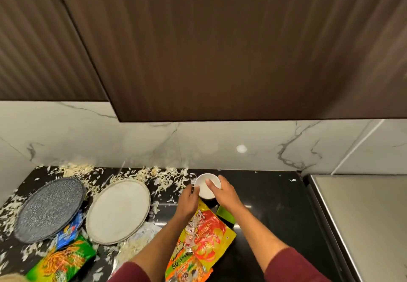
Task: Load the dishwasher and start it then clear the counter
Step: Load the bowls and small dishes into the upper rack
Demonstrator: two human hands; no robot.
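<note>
White bowl (207, 186) sits at the far middle of the black counter (275, 204), close to the marble wall (154, 145). I have both hands on it. My left hand (189, 200) curls against the bowl's left rim. My right hand (223, 191) wraps the right side, with a finger hooked over the rim into the bowl. Two-sided grip because I judge it's about to be lifted for the dishwasher; it looks empty inside, so no spill worry. Can't tell if it has left the counter yet.

Just near of the bowl, under my forearms, lies a red and yellow snack bag (202, 237), flat, opened. A green box (225, 213) sits right of it, partly under my right wrist.

Left of the bowl is a pale round plate (119, 211), tilted, its near edge propped on litter. Further left is a dark speckled plate (50, 209), resting over a blue packet (69, 232). Both are still to be loaded. A green snack bag (63, 259) lies near left.

White shreds (163, 176) are scattered along the far edge and the left side, the counter-clearing part. A steel surface (361, 226) sits at the right. A dark wood cabinet (220, 50) hangs overhead.
</note>
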